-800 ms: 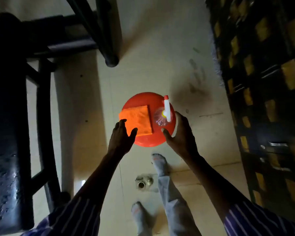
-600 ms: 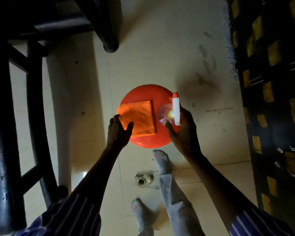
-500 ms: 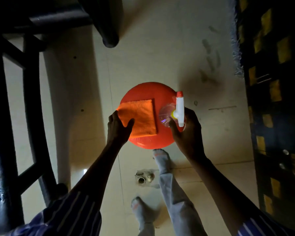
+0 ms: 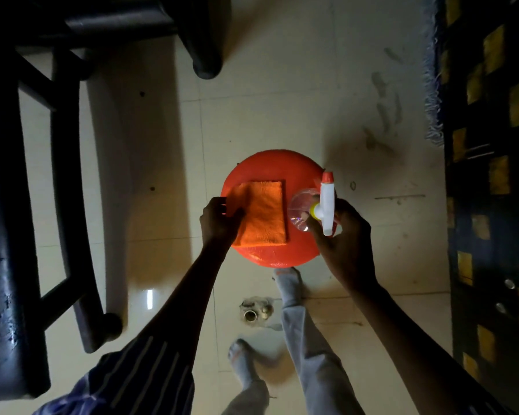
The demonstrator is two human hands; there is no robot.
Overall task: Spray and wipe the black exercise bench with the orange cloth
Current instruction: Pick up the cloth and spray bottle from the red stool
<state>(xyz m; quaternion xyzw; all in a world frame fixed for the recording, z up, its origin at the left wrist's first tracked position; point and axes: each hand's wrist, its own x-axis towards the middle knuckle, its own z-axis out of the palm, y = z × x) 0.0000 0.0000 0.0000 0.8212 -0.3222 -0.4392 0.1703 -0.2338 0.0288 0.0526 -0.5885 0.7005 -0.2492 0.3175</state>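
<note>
A folded orange cloth [image 4: 262,212] lies on a round red stool [image 4: 270,166] in the middle of the floor. My left hand [image 4: 219,221] curls around the cloth's left edge. Beside the cloth stands a clear spray bottle [image 4: 327,202] with a white trigger head and an orange nozzle. My right hand [image 4: 346,235] is wrapped around the bottle's neck. The black exercise bench [image 4: 3,265] runs down the far left, its padded top dark and faintly shiny, its black frame [image 4: 66,181] beside it.
A dark rug [image 4: 492,190] with yellow squares and a fringe covers the floor on the right. A small floor drain [image 4: 253,313] sits near my socked feet [image 4: 286,280]. A black frame leg [image 4: 206,55] ends on the pale tiled floor above the stool.
My right hand has closed around the spray bottle's neck. My left hand moved from hovering open over the cloth's corner to curling around its left edge.
</note>
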